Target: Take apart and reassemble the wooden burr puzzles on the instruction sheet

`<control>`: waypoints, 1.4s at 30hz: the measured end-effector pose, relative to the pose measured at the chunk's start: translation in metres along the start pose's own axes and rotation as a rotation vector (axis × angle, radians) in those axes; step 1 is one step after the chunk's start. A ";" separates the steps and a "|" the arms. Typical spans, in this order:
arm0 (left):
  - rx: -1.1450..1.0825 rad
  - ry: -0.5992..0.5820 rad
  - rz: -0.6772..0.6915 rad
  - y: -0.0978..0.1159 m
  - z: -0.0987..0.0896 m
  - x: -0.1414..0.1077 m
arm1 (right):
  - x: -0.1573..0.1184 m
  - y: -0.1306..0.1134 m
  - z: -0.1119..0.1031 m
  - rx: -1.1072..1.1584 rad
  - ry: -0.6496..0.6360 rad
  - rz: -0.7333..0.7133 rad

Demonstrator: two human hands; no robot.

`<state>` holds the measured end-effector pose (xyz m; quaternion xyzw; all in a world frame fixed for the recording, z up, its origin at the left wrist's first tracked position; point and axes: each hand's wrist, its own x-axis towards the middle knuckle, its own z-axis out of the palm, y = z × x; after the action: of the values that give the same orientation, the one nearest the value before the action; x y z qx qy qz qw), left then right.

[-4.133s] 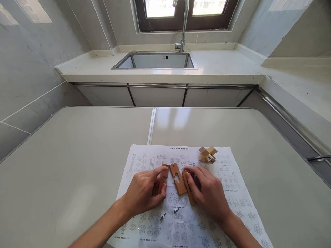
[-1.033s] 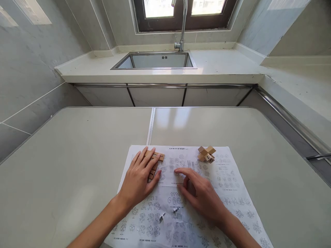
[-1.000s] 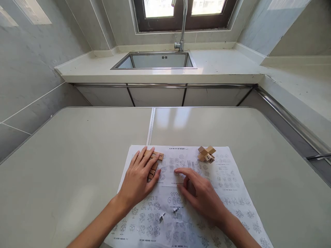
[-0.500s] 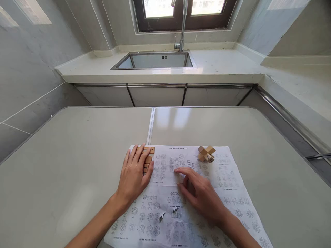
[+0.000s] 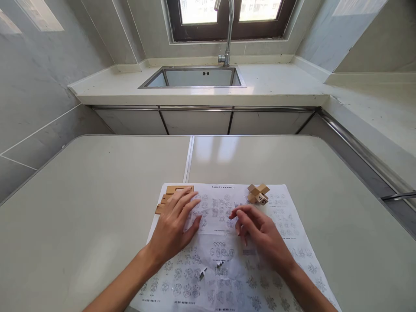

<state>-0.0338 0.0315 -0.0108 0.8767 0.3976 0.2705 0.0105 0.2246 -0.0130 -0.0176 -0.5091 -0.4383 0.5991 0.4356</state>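
A large printed sheet point(image 5: 224, 255) with small diagrams and two torn spots lies on the table. My left hand point(image 5: 175, 221) is spread over its upper left part, fingers apart, holding nothing. Partly under and beside those fingers lie flat wooden pieces point(image 5: 172, 190), stacked in rows at the sheet's corner. My right hand point(image 5: 260, 229) hovers over the middle right of the sheet, its fingers loosely curled and apart with nothing between them. Just above it, a cross-shaped wooden block assembly point(image 5: 258, 194) with numbers on one end rests on the sheet.
The pale table point(image 5: 81, 208) has a seam point(image 5: 188, 158) running down its middle. Beyond it stand a white counter point(image 5: 276, 82) with a sink point(image 5: 195, 77), a faucet point(image 5: 230, 34) and a window. Tiled walls rise at the left and right.
My left hand has slid right and down, uncovering more of the wooden pieces at their left. My right hand has shifted slightly right, and its fingers have changed pose.
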 end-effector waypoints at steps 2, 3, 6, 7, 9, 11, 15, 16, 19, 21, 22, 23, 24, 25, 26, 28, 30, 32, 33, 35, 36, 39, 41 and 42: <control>-0.051 0.008 0.065 0.002 -0.001 0.001 | 0.003 0.000 -0.005 0.228 0.007 0.089; -0.071 0.009 0.091 0.003 -0.002 0.001 | 0.005 0.000 -0.007 0.343 0.019 0.128; -0.107 0.007 0.146 0.006 -0.003 0.000 | 0.009 0.001 -0.014 0.626 0.036 0.230; -0.115 0.006 0.161 0.006 -0.003 0.000 | 0.010 0.001 -0.016 0.697 0.033 0.253; -0.129 0.001 0.184 0.007 -0.003 0.000 | 0.012 0.001 -0.019 0.812 0.027 0.276; -0.144 -0.006 0.197 0.008 -0.004 0.001 | 0.013 0.001 -0.023 0.906 0.027 0.284; -0.170 -0.023 0.206 0.009 -0.003 0.001 | 0.014 0.002 -0.028 1.024 0.040 0.298; -0.176 -0.029 0.207 0.009 -0.003 0.001 | 0.014 0.002 -0.028 1.037 0.041 0.298; -0.195 -0.041 0.211 0.008 -0.003 0.000 | 0.014 0.001 -0.028 1.063 0.040 0.290; -0.203 -0.043 0.213 0.007 -0.002 0.000 | 0.014 0.000 -0.027 1.074 0.045 0.291; -0.206 -0.043 0.214 0.007 -0.002 0.001 | 0.014 0.000 -0.027 1.076 0.049 0.292; -0.211 -0.047 0.214 0.007 -0.002 0.001 | 0.014 0.000 -0.027 1.075 0.053 0.294; -0.215 -0.051 0.215 0.007 -0.002 0.001 | 0.014 0.000 -0.027 1.072 0.055 0.295; -0.219 -0.055 0.216 0.007 -0.003 0.001 | 0.014 0.001 -0.027 1.066 0.054 0.293; -0.221 -0.057 0.217 0.008 -0.003 0.002 | 0.014 0.001 -0.027 1.058 0.049 0.286; -0.218 -0.063 0.215 0.008 -0.004 0.002 | 0.014 0.001 -0.026 1.036 0.035 0.263; -0.214 -0.072 0.212 0.009 -0.004 0.003 | 0.014 0.000 -0.025 1.008 0.022 0.244; -0.213 -0.085 0.211 0.009 -0.005 0.003 | 0.013 -0.001 -0.023 0.972 0.007 0.244; -0.213 -0.091 0.212 0.009 -0.005 0.003 | 0.012 -0.002 -0.023 0.949 -0.003 0.248; -0.215 -0.093 0.212 0.009 -0.005 0.002 | 0.011 -0.003 -0.021 0.890 -0.032 0.251; -0.218 -0.094 0.211 0.009 -0.004 0.002 | 0.010 -0.003 -0.020 0.856 -0.052 0.244; -0.273 -0.105 0.183 0.011 -0.006 0.001 | 0.004 -0.002 -0.014 0.749 -0.163 0.215; -0.380 -0.131 0.106 0.013 -0.008 0.000 | 0.000 0.002 -0.008 0.685 -0.282 0.207; -0.460 -0.152 0.040 0.015 -0.009 0.000 | -0.002 0.004 -0.004 0.665 -0.343 0.200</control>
<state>-0.0284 0.0194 0.0005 0.8768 0.3060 0.2874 0.2344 0.2284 -0.0157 -0.0210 -0.2728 -0.2350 0.8245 0.4366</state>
